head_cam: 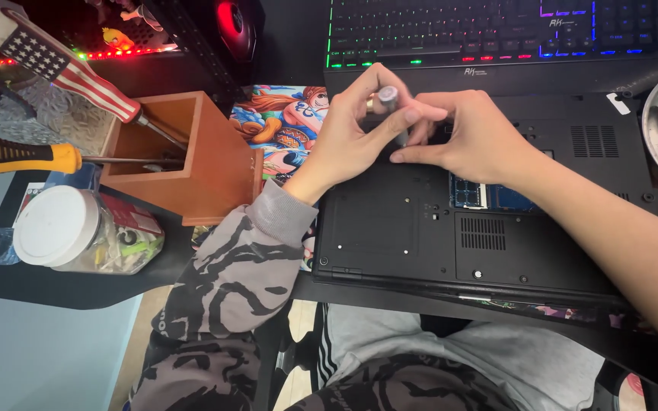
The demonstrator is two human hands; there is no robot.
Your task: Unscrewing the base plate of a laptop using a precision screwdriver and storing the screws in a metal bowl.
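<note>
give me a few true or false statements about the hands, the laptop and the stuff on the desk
1. The left hand grips a small silver-capped screwdriver. True.
2. The laptop lies open with its screen showing. False: it lies bottom side up, one hatch open on blue memory boards.
3. The right hand rests on the laptop's underside. True.
4. The wooden box is empty. False: screwdriver shafts reach into it.
5. The white-lidded jar stands right of the laptop. False: it lies to the left.

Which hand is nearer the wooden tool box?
Left. The left hand holds a small screwdriver over the laptop, just right of the wooden box; the right hand lies farther right.
</note>
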